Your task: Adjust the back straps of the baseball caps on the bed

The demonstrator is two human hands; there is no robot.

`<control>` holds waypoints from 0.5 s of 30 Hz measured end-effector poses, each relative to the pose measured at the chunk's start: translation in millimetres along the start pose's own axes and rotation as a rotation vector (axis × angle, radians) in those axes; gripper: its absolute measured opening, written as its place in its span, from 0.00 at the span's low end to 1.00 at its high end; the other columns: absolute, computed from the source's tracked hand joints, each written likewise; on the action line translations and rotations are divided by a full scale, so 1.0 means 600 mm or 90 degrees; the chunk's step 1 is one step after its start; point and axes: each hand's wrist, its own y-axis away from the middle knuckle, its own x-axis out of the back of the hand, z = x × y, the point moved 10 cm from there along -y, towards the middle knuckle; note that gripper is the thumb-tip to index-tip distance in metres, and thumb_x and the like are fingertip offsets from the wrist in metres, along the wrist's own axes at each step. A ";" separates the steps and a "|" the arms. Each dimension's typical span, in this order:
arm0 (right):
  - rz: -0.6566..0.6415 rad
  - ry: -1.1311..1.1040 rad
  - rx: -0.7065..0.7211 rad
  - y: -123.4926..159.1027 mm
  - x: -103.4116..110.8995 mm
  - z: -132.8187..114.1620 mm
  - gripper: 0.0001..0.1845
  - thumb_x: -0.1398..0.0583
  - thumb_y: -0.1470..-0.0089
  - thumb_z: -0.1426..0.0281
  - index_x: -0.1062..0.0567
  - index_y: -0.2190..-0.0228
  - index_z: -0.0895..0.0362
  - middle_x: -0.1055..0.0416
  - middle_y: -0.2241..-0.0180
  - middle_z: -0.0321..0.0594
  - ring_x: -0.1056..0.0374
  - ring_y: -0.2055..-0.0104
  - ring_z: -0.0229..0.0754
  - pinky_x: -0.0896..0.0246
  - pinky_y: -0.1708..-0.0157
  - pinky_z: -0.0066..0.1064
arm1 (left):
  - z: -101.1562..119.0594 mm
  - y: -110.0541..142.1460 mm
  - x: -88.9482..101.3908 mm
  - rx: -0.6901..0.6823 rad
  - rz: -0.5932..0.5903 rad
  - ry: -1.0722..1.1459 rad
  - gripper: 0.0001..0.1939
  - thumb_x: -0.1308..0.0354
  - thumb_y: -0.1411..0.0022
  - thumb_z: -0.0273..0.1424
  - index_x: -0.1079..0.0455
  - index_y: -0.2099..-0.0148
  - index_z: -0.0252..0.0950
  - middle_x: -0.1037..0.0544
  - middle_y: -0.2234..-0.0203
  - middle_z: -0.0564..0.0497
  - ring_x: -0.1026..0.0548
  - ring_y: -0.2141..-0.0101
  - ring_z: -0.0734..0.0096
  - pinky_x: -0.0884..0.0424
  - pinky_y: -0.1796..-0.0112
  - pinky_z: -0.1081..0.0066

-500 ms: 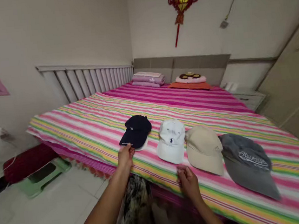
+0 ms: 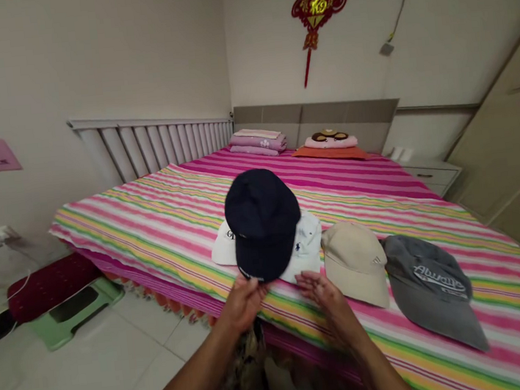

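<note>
My left hand [image 2: 243,302] pinches the brim of a navy baseball cap [image 2: 262,222], raised above the bed with its crown away from me. Behind it, a white cap with dark lettering [image 2: 223,246] shows only in part. The navy cap also covers much of a second white cap with a small dark logo [image 2: 308,242]. My right hand [image 2: 322,293] is open, fingers spread, close to that second cap's brim and holding nothing. Farther right lie a beige cap [image 2: 356,262] and a grey cap with white lettering [image 2: 434,288].
The striped bedsheet [image 2: 152,217] spreads under the caps. Folded purple bedding [image 2: 257,143] and an orange and pink stack [image 2: 331,148] lie by the headboard [image 2: 348,116]. A white radiator [image 2: 153,141] lines the left wall. A green stool [image 2: 75,311] stands on the floor.
My left hand has lifted the navy cap and carried it right, uncovering part of a white cap with lettering. My right hand has opened its fingers and stays near the same spot.
</note>
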 end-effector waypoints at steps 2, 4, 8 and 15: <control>-0.094 -0.164 -0.010 0.004 -0.034 -0.046 0.33 0.37 0.63 0.51 0.31 0.56 0.55 0.31 0.55 0.48 0.35 0.54 0.50 0.43 0.55 0.41 | -0.070 0.035 -0.004 0.093 -0.020 0.009 0.16 0.36 0.58 0.23 0.29 0.63 0.36 0.24 0.69 0.51 0.27 0.69 0.72 0.33 0.67 0.72; -0.101 -0.243 -0.015 0.012 -0.038 -0.079 0.34 0.33 0.68 0.56 0.31 0.56 0.53 0.29 0.56 0.46 0.34 0.54 0.51 0.45 0.52 0.43 | -0.124 0.067 -0.012 0.157 -0.056 0.018 0.15 0.35 0.59 0.24 0.28 0.64 0.37 0.24 0.71 0.53 0.27 0.71 0.73 0.34 0.70 0.75; 0.050 -0.303 -0.030 0.032 0.012 -0.083 0.27 0.31 0.71 0.66 0.25 0.63 0.50 0.25 0.62 0.40 0.31 0.57 0.49 0.47 0.49 0.45 | -0.189 0.112 -0.025 0.296 -0.145 0.001 0.12 0.37 0.58 0.24 0.28 0.65 0.33 0.24 0.74 0.50 0.27 0.73 0.73 0.35 0.70 0.74; 0.108 -0.334 -0.139 0.066 0.049 -0.044 0.18 0.30 0.78 0.62 0.22 0.77 0.53 0.23 0.73 0.39 0.27 0.71 0.50 0.41 0.54 0.48 | -0.175 0.071 -0.023 0.348 -0.162 0.083 0.18 0.48 0.55 0.22 0.29 0.58 0.30 0.24 0.66 0.45 0.27 0.65 0.68 0.34 0.64 0.71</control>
